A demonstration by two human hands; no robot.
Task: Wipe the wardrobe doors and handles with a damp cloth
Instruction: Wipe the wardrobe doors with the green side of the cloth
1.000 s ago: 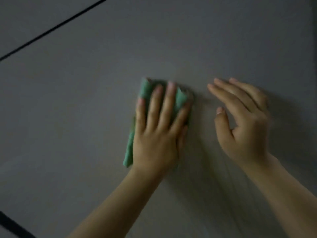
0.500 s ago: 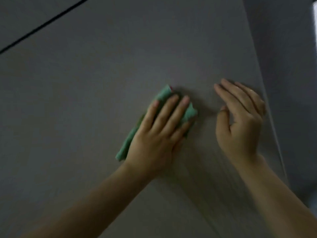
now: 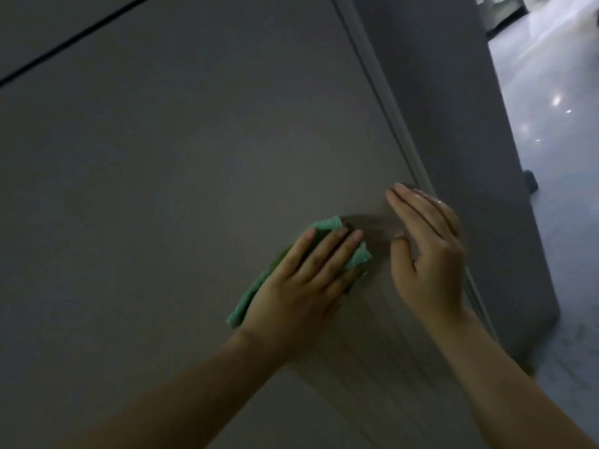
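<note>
A plain grey wardrobe door (image 3: 181, 163) fills most of the head view. My left hand (image 3: 301, 283) lies flat with straight fingers on a folded green cloth (image 3: 251, 294), pressing it against the door. The cloth shows at the fingertips and along the hand's left side. My right hand (image 3: 428, 251) rests on the door just right of the cloth, fingers straight, close to the door's right edge (image 3: 385, 102). No handle is in sight.
A dark gap line (image 3: 74, 38) between panels crosses the top left. Right of the door's edge runs the wardrobe's dark side panel (image 3: 453, 131), and beyond it a pale glossy floor (image 3: 557, 131) with a small dark object (image 3: 530, 180).
Both hands have slid rightward across the door with the cloth. The view has swung right, bringing the door's right edge, the side panel and the floor into sight.
</note>
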